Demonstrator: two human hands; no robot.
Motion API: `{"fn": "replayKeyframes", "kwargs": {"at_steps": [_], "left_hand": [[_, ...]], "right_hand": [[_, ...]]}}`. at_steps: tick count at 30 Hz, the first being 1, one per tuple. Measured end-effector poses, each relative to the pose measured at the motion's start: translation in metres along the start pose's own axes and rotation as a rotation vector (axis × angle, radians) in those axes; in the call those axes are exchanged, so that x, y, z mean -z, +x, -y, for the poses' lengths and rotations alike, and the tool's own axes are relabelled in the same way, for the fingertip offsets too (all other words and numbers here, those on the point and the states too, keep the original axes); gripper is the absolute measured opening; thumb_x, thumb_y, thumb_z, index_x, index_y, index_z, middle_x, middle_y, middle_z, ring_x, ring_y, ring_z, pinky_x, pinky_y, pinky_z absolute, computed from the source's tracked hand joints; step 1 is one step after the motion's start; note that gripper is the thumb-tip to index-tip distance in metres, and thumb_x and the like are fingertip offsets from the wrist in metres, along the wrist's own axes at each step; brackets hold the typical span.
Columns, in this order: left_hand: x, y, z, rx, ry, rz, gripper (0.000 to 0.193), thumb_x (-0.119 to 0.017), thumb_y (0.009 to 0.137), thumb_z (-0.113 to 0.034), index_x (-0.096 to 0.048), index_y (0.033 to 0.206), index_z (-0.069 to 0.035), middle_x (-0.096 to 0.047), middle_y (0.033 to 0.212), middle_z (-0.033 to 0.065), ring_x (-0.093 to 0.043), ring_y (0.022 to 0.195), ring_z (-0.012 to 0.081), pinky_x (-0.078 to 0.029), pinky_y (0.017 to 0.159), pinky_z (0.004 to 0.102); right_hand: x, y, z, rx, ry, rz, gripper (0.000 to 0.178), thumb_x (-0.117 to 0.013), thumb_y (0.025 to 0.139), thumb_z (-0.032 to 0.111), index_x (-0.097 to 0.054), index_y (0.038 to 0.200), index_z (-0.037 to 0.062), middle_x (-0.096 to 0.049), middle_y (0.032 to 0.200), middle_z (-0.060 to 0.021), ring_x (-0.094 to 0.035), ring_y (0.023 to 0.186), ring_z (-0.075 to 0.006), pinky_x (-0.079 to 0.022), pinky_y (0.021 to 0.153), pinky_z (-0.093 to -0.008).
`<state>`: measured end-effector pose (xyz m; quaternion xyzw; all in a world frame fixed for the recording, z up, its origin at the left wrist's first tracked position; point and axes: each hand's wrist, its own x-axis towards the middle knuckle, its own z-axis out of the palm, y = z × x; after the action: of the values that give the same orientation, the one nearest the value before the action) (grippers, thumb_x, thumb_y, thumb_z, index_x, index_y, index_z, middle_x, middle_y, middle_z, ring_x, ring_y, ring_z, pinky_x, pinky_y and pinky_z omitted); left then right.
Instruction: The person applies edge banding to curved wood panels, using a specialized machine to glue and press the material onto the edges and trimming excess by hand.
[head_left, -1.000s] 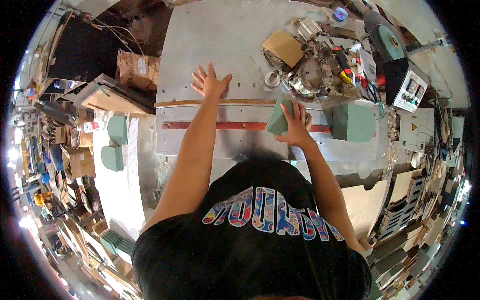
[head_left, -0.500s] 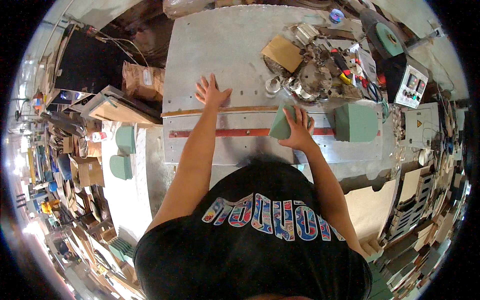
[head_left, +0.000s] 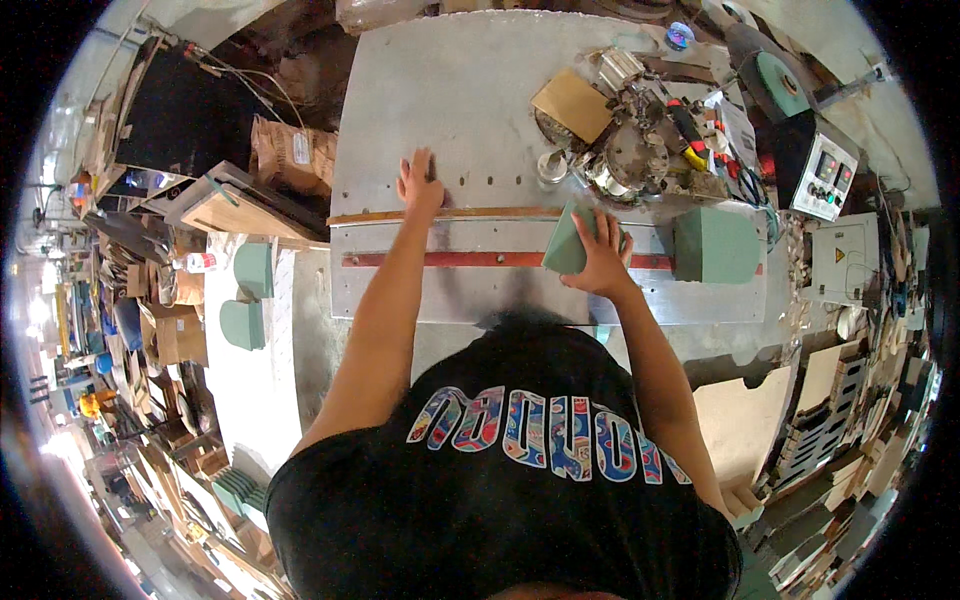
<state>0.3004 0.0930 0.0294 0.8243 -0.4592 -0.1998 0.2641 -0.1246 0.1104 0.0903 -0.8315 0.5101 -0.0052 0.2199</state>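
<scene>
A green block (head_left: 568, 243) with flat faces stands tilted over the red strip on the metal table (head_left: 400, 90). My right hand (head_left: 600, 250) grips it from the right, fingers over its upper edge and thumb low on its near side. To the left, my left hand (head_left: 420, 190) is over the table just past the brown strip (head_left: 480, 213), fingers partly bent and holding nothing that I can make out. A larger green block with a rounded side (head_left: 715, 245) rests farther right on the table. The red strip (head_left: 460, 259) runs crosswise nearer to me.
Metal machine parts (head_left: 635, 160), a tan square plate (head_left: 572, 105) and tools with red and yellow handles (head_left: 688, 130) crowd the table's far right. A control box (head_left: 828, 178) stands beyond. At left, a white side table (head_left: 240, 400) bears green rounded pieces (head_left: 253, 270).
The spread fingers of my left hand have drawn closer together and bent. My right hand keeps its hold on the green block, and the view has shifted slightly.
</scene>
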Motion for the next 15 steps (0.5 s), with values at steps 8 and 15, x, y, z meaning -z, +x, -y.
{"fn": "replayKeyframes", "kwargs": {"at_steps": [8,15], "left_hand": [[-0.038,-0.075,-0.057,-0.75,0.335,0.214,0.069,-0.062,0.106,-0.036,-0.04,0.166,-0.008,-0.038,0.174,0.0149,-0.031,0.163,0.0339,-0.022,0.134,0.055],[0.079,0.041,0.043,0.486,0.853,-0.253,0.091,-0.041,0.109,-0.068,-0.027,0.172,-0.003,-0.028,0.179,0.0185,-0.021,0.167,0.0358,-0.015,0.134,0.0602]], "right_hand": [[-0.002,-0.004,-0.01,-0.033,-0.009,0.031,0.137,-0.093,0.057,0.053,-0.023,0.174,0.0376,-0.01,0.182,-0.0185,-0.006,0.166,-0.0484,-0.007,0.123,-0.0766],[-0.004,-0.002,-0.007,-0.011,-0.017,0.013,0.137,-0.093,0.057,0.053,-0.023,0.174,0.0371,-0.01,0.181,-0.0184,-0.004,0.167,-0.0469,-0.008,0.122,-0.0764]]}}
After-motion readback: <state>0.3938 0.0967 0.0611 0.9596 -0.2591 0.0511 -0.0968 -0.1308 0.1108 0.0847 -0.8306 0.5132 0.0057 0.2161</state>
